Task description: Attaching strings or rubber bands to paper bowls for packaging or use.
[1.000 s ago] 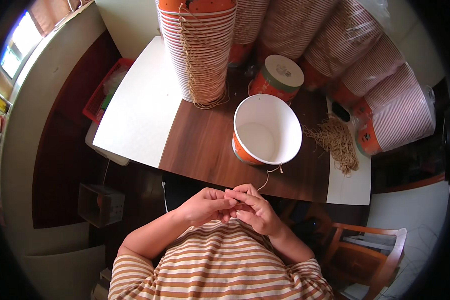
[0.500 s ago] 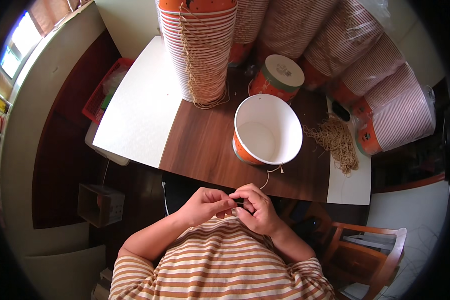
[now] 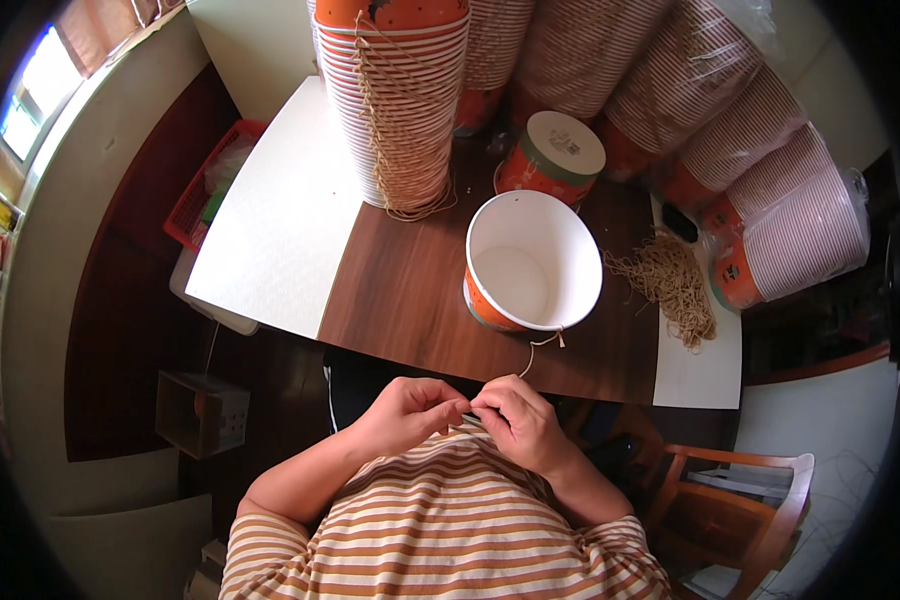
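Observation:
My left hand (image 3: 417,411) and my right hand (image 3: 515,419) meet fingertip to fingertip in front of my striped shirt, just short of the table edge. Both are pinched closed on a thin beige string (image 3: 532,354). The string runs up from the fingers to the near rim of an open paper bucket (image 3: 533,262), where a small knot hangs on the outside. White inside and orange outside, the bucket stands upright on the brown part of the table. The string's end between my fingertips is too small to make out.
A tall nested stack of paper buckets (image 3: 395,110), strings hanging down it, stands at the back left. Behind the open bucket is an upside-down bucket (image 3: 560,150). A heap of loose string (image 3: 675,290) lies right, near plastic-wrapped bucket stacks (image 3: 805,220). A wooden chair (image 3: 730,515) stands lower right.
My right hand's fingers have closed in from a looser curl to a pinch against the left fingertips. The bucket stays in place on the table.

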`<action>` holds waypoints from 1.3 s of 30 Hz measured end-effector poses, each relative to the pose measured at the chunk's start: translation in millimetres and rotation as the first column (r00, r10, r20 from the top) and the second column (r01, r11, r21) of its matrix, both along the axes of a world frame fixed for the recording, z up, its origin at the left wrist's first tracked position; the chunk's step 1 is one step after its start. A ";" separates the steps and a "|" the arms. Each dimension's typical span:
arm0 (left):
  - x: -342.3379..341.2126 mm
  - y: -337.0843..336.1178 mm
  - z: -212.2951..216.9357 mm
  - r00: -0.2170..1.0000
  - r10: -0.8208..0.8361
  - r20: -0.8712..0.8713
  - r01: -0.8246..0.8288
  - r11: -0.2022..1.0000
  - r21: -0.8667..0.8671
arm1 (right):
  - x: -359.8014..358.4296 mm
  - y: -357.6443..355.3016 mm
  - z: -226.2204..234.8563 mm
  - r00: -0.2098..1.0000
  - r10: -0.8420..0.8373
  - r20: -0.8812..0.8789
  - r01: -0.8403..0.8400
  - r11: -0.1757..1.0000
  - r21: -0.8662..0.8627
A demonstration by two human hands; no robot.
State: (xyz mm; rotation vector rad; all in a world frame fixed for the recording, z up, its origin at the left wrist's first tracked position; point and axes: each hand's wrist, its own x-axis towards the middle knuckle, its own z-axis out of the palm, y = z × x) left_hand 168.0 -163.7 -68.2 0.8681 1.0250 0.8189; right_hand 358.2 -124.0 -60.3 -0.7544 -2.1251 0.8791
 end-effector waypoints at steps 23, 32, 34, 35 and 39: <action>-14.2 86.6 85.2 0.781 0.422 -0.460 0.553 -0.128 0.823 | 5.4 33.3 54.8 0.966 -0.133 -0.219 0.057 0.944 -0.324; -9.4 220.2 37.0 0.633 0.386 -0.671 0.379 0.601 0.703 | -17.0 145.4 35.2 0.939 -0.344 -0.018 0.328 0.911 -0.251; -3.4 205.3 31.0 0.655 0.339 -0.675 0.338 0.668 0.663 | -11.0 155.3 29.1 0.938 -0.343 0.047 0.343 0.902 -0.263; 1.8 192.7 33.1 0.652 0.341 -0.678 0.309 0.697 0.648 | -6.3 157.7 26.7 0.932 -0.342 0.116 0.361 0.889 -0.281; 10.2 132.0 31.0 0.960 0.117 -0.255 -0.026 0.942 0.336 | 4.2 152.4 31.5 0.948 -0.221 0.229 0.281 0.921 -0.271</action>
